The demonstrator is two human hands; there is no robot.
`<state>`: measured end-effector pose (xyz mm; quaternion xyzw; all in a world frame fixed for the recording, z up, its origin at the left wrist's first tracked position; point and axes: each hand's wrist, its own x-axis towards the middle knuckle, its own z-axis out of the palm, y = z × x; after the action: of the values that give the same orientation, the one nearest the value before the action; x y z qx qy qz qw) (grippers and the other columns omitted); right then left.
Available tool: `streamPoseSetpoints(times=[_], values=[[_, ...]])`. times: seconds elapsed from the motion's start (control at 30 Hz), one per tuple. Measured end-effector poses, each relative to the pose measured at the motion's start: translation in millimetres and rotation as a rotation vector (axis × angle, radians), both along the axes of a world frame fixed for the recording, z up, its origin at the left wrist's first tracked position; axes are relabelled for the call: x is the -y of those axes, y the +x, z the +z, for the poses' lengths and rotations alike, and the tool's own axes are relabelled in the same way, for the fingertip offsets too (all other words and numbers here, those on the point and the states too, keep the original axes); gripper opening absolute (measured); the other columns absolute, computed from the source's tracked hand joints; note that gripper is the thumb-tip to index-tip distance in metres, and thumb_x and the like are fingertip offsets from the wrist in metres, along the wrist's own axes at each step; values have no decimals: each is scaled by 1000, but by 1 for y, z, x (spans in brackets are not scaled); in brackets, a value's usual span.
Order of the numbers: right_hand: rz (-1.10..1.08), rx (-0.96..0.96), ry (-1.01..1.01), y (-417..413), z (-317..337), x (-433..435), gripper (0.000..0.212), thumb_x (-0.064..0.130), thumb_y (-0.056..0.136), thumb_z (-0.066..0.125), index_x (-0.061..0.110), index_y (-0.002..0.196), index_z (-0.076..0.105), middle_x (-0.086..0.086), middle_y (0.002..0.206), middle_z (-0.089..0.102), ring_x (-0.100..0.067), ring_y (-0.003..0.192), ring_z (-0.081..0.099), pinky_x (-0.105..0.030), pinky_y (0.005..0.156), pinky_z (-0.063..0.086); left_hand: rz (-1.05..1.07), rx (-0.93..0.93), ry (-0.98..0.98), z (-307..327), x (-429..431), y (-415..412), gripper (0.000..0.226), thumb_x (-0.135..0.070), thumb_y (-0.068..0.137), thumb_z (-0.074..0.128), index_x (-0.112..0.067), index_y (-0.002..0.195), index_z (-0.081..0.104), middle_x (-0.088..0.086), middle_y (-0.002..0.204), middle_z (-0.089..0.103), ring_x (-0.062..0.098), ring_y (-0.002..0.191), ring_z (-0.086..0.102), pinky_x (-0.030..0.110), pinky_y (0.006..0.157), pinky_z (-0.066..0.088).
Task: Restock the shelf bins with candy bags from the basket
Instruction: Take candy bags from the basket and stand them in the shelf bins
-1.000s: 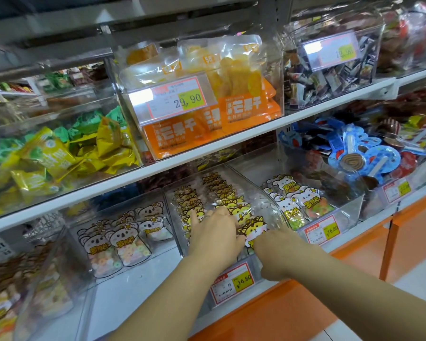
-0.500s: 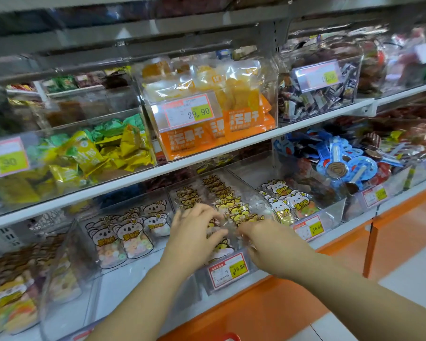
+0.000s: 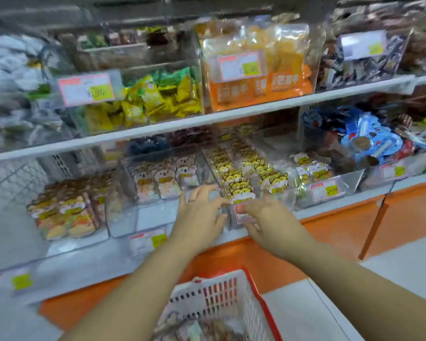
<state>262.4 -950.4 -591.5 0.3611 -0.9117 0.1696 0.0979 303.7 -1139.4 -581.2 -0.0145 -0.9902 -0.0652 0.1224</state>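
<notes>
Both hands sit at the front of the clear bin [image 3: 287,196] — my left hand [image 3: 199,217] spread, my right hand [image 3: 271,217] loosely splayed, neither gripping — squaring the yellow candy bags [image 3: 241,190], I judge; more bags [image 3: 180,326] wait in the basket [image 3: 221,294] below.

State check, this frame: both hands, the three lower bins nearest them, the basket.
Left hand: fingers spread, holds nothing.
Right hand: fingers loose, holds nothing, by the price tag.
Clear plastic bin of yellow cat-print candy bags: stocked to the front.
Clear plastic bin of koala-print bags: bags at the back, front bare.
Clear plastic bin of white bear-print bags: few bags.
Red-and-white plastic basket: bags inside.
</notes>
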Motion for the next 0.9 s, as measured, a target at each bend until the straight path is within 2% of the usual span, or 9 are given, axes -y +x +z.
streamPoseSetpoints(times=[0.07, 0.2, 0.4, 0.5, 0.6, 0.67, 0.73, 0.8, 0.9], values=[[76, 166, 32, 31, -17, 10, 31, 26, 91, 60, 25, 121, 66, 2, 118, 69, -22, 109, 61, -38, 91, 50, 3, 75, 73, -17, 10, 29, 32, -40, 98, 54, -40, 129, 57, -10, 149, 41, 16, 138, 39, 53, 119, 17], [184, 404, 353, 73, -66, 34, 31, 31, 91, 62, 23, 121, 66, -1, 120, 68, -24, 106, 63, -33, 87, 49, 55, 223, 235, -80, 40, 105, 34, -39, 91, 54, -27, 121, 67, -2, 124, 65, 22, 115, 61, 43, 99, 46], [167, 651, 568, 107, -151, 49, 34, 30, 97, 56, 18, 129, 61, -5, 129, 61, -21, 114, 57, -32, 96, 46, 224, 444, 293, -165, 68, 206, 28, -34, 102, 52, -30, 127, 63, -6, 128, 60, 16, 116, 59, 32, 93, 49], [169, 712, 715, 115, -196, 45, 38, 22, 98, 55, 20, 135, 55, -6, 135, 56, -23, 119, 54, -31, 95, 45, 307, 612, 307, -209, 84, 234, 34, -34, 101, 51, -31, 134, 58, -5, 140, 51, 18, 121, 56, 35, 95, 50], [201, 670, 866, 123, -226, 40, 64, 6, 93, 58, 25, 150, 37, -12, 148, 43, -30, 129, 50, -40, 100, 48, 336, 788, 265, -243, 95, 250, 43, -39, 100, 49, -33, 142, 48, -2, 156, 32, 26, 137, 38, 47, 107, 42], [296, 539, 1011, 134, -235, 38, 87, -3, 89, 57, 28, 158, 16, -15, 161, 18, -38, 144, 31, -48, 107, 42, 336, 885, 266, -258, 96, 256, 51, -38, 99, 50, -34, 149, 39, -1, 162, 21, 31, 143, 30, 50, 111, 37], [410, 348, 1131, 144, -239, 39, 94, -3, 88, 58, 26, 159, 4, -14, 166, -5, -38, 152, 8, -54, 114, 30, 336, 925, 293, -268, 94, 258, 61, -36, 98, 51, -31, 155, 29, 3, 165, 15, 35, 145, 27, 48, 114, 35], [497, 215, 1181, 147, -246, 39, 78, 5, 95, 54, 18, 158, 11, -15, 166, 0, -35, 153, 4, -55, 120, 19, 347, 926, 308, -272, 90, 253, 62, -36, 100, 47, -27, 157, 23, 5, 165, 16, 36, 144, 26, 49, 114, 35], [616, 84, 1151, 139, -259, 39, 48, 14, 99, 49, 9, 146, 42, -18, 153, 39, -35, 145, 26, -53, 119, 19, 369, 928, 334, -276, 85, 247, 64, -39, 102, 43, -23, 158, 18, 7, 165, 17, 38, 145, 24, 50, 115, 33]])
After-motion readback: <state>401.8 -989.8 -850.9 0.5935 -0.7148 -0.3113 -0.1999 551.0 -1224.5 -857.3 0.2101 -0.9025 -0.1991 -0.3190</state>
